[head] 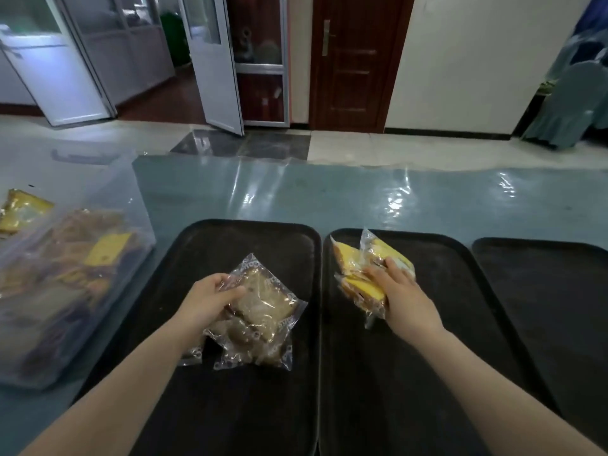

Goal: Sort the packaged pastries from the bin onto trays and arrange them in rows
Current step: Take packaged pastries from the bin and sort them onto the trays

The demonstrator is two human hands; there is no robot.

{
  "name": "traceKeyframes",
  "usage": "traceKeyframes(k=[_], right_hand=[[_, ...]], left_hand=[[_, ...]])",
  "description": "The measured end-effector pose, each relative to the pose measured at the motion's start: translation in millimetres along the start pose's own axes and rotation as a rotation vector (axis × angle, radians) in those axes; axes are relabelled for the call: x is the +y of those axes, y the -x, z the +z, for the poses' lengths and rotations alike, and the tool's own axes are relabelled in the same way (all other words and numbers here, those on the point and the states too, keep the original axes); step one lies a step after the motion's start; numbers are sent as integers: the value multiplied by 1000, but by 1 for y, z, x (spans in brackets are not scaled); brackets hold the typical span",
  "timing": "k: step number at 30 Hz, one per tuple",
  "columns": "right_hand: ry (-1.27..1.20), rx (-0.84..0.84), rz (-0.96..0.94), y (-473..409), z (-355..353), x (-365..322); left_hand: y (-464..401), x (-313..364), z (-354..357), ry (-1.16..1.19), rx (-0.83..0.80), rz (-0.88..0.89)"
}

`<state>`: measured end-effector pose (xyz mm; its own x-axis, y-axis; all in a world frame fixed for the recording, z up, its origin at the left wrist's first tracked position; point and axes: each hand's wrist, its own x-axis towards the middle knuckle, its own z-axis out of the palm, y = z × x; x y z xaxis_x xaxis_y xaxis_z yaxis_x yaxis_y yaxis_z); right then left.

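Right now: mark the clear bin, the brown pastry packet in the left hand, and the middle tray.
clear bin [141,225], head view, on its right wall.
brown pastry packet [266,299], head view, on the pastry's top face.
middle tray [427,373], head view, on bare tray floor.

We can read no text here. The clear wrappers of the brown pastry packs [263,304] on the left tray [197,406] carry white printing along their sealed edges (a repeated mark, too blurred for us to make out a single letter). The yellow label [107,248] on a pack inside the clear bin [138,205] shows us only small dark specks, nothing legible.
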<state>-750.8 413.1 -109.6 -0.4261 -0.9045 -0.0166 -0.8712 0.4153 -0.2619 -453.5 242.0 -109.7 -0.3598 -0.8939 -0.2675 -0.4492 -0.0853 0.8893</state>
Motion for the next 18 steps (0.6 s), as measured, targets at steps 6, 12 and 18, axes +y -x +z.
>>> traceKeyframes(k=[6, 12, 18], right_hand=[[-57, -157, 23, 3, 41, 27], [-130, -434, -84, 1, 46, 15], [-261, -281, -43, 10, 29, -13]], left_hand=[[0, -5, 24, -227, 57, 26], [2, -5, 19, -313, 128, 131], [17, 2, 9, -242, 53, 191]])
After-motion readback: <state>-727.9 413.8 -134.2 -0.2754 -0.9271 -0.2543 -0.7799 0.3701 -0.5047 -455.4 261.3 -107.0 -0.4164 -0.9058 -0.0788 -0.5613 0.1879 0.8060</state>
